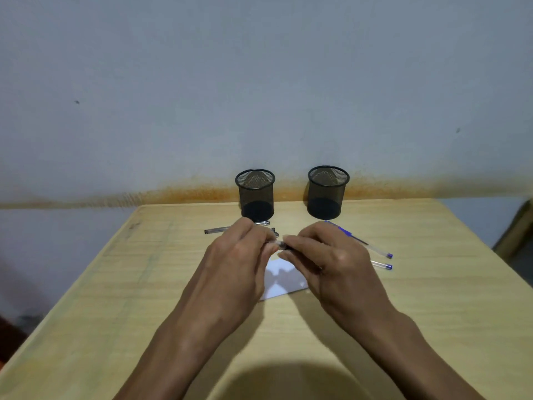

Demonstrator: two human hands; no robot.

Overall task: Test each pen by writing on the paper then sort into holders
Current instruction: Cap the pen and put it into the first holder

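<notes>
Both hands meet above a small white paper (284, 280) in the middle of the table. My left hand (239, 255) and my right hand (326, 255) each pinch one end of a clear pen (278, 244), held level between them. Two black mesh holders stand at the back: the left holder (255, 194) and the right holder (327, 192), both look empty. A black pen (219, 230) lies behind my left hand. Blue pens (380, 252) lie to the right, partly hidden by my right hand.
The wooden table (129, 298) ends at a grey wall with an orange stain along its base. The table's left and right edges drop off to the floor. A dark round shadow falls on the near edge.
</notes>
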